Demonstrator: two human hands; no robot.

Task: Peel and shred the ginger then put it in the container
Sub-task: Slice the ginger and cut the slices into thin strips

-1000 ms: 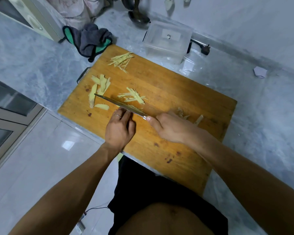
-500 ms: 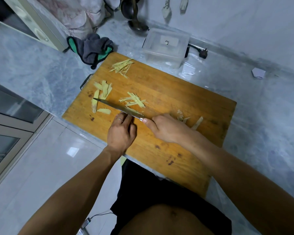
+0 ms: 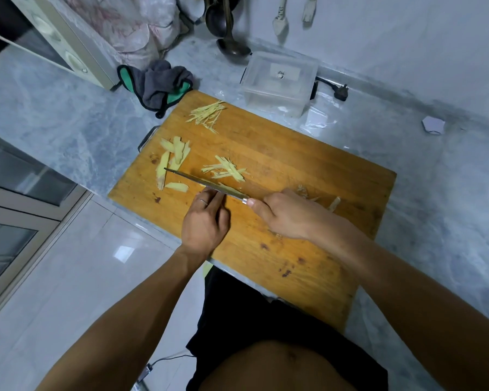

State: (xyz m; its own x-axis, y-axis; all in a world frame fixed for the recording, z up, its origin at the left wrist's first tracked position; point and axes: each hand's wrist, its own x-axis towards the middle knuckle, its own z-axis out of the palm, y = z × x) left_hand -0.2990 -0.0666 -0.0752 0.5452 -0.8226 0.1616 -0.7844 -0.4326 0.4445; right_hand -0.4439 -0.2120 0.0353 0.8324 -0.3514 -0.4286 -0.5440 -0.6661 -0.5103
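A: Beyond the far edge of the cutting board (image 3: 294,170), what's in the clear plastic container (image 3: 278,80)?

B: Lid on, walls translucent; no ginger shows inside. It stands on the grey marbled counter (image 3: 54,122), just beside the board.

A: Where's the ginger against your hands?

B: My right hand (image 3: 288,215) grips the knife (image 3: 203,182) by its handle, blade lying across the board. My left hand (image 3: 203,224) presses fingertips on a ginger slice (image 3: 229,189) under the blade. Cut shreds (image 3: 226,170) lie just past the knife, another shred pile (image 3: 208,114) near the far corner, flat slices (image 3: 174,158) by the blade tip.

A: Textures?

B: Board is worn, stained wood; shreds thin, pale yellow, fibrous.
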